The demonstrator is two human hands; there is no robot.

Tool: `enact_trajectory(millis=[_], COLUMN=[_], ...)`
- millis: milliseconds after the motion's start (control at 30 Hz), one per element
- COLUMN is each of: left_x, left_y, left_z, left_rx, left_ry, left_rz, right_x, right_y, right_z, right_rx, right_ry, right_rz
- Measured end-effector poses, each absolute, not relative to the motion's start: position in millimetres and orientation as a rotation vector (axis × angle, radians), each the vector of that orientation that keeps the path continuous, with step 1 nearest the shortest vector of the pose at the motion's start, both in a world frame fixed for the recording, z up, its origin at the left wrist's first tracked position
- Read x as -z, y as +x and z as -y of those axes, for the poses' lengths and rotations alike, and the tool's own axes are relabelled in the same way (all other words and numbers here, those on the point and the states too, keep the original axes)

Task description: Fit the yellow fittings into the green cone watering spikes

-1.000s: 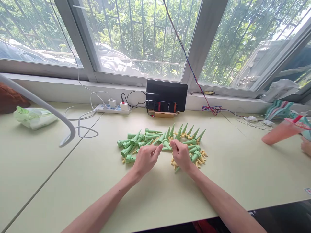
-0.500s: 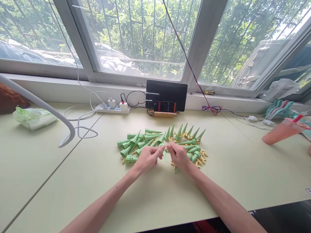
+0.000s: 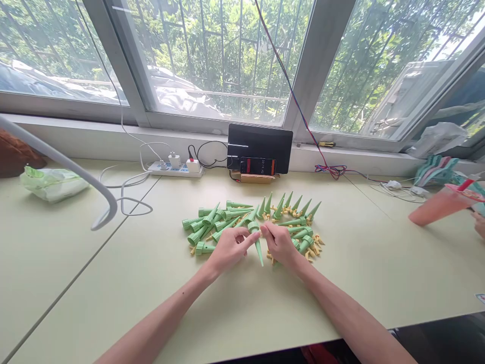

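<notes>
Between thumb and fingers of my left hand (image 3: 233,247) is a green plastic watering spike (image 3: 258,250), its tip slanting down towards me. My right hand (image 3: 281,245) is closed in a pinch against the spike's side, on a small yellow valve (image 3: 261,231) that my fingers mostly hide. Left of my hands lies a pile of green spikes (image 3: 197,226) with yellow bits among them. Behind my right hand several spikes (image 3: 279,208) stand tip up in a curved row. More spikes (image 3: 303,232) and loose yellow valves (image 3: 314,250) lie to its right.
A phone (image 3: 258,166) leans on a black tablet (image 3: 261,144) by the window. The power strip (image 3: 176,171) and cables lie at back left, near a white curved bar (image 3: 102,192). At right are a tilted pink cup (image 3: 441,205) and another person's hand (image 3: 479,223).
The spike in my left hand has turned, so its wide collar and more of its length show. My right hand has barely moved. Another person's hand shows more at the right edge.
</notes>
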State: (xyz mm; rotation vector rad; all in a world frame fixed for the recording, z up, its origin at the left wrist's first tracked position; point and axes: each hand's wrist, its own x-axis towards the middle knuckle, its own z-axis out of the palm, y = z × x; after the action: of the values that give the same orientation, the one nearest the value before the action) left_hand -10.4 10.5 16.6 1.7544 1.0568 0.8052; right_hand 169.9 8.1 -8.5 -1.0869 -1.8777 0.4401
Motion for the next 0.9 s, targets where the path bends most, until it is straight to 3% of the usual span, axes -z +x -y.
enact_trajectory(millis=[900], left_x=[-5.5], left_y=[-8.9], left_z=[-10.6], left_rx=[-1.001], left_ry=[2.106], left_rz=[-1.082], right_x=[9.3], right_y=[163.7], right_z=[-4.9], right_rx=[-0.622], right_ry=[-1.199], right_rz=[1.774])
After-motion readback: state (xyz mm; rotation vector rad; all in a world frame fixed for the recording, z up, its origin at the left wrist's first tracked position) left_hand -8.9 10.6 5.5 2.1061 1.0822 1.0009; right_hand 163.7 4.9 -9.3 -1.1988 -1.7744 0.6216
